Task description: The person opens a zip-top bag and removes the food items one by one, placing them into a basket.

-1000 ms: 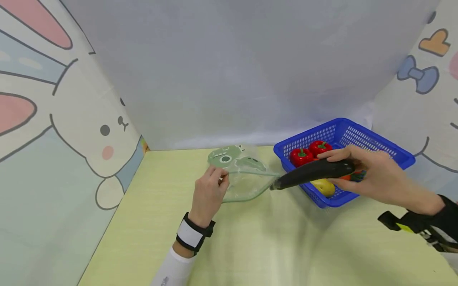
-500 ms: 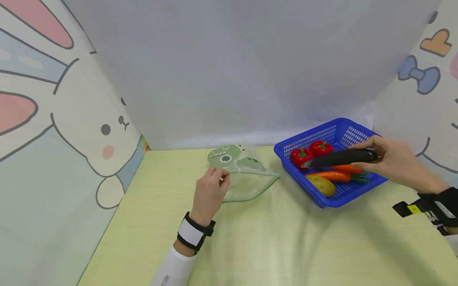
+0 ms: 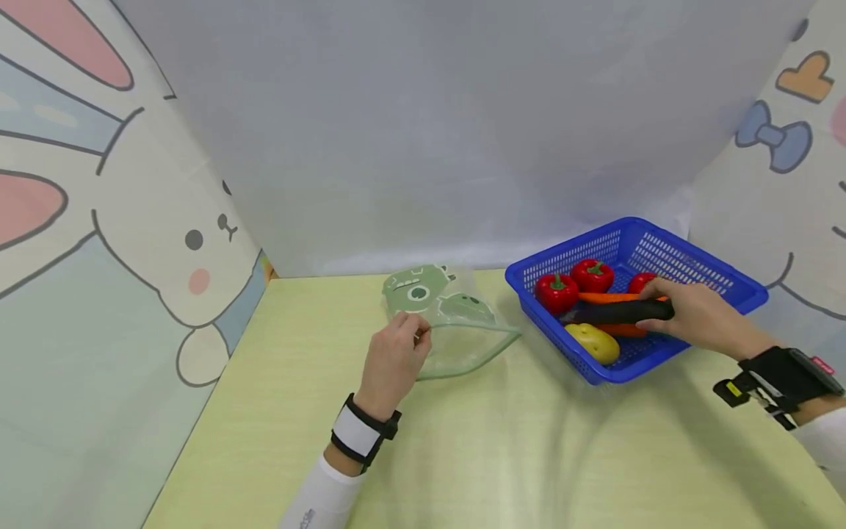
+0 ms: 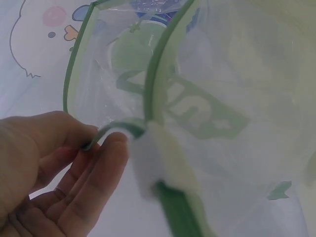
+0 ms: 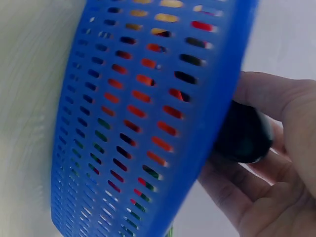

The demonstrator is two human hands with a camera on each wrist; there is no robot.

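Note:
A clear zip bag (image 3: pixel 463 349) with a green cartoon print lies on the table, its green-edged mouth spread apart. My left hand (image 3: pixel 394 360) pinches the bag's edge between thumb and finger; the left wrist view shows the green rim (image 4: pixel 155 74) and the pinched strip close up. Over at the right, my right hand (image 3: pixel 694 316) grips a dark eggplant (image 3: pixel 615 312) by its thick end, low inside the blue basket (image 3: pixel 734 283). The eggplant lies across the carrots (image 3: pixel 601 297). In the right wrist view its rounded end (image 5: pixel 244 136) shows behind the basket wall.
Red bell peppers (image 3: pixel 557 292) and a yellow potato (image 3: pixel 595 343) share the basket with the carrots. The pale yellow-green table (image 3: pixel 496 455) meets a grey back wall (image 3: pixel 463 147). Printed cartoon panels (image 3: pixel 99 330) stand at both sides.
My right hand has carried the eggplant from beside the bag's mouth rightward and down into the basket. My left hand still holds the bag, shifted very slightly right.

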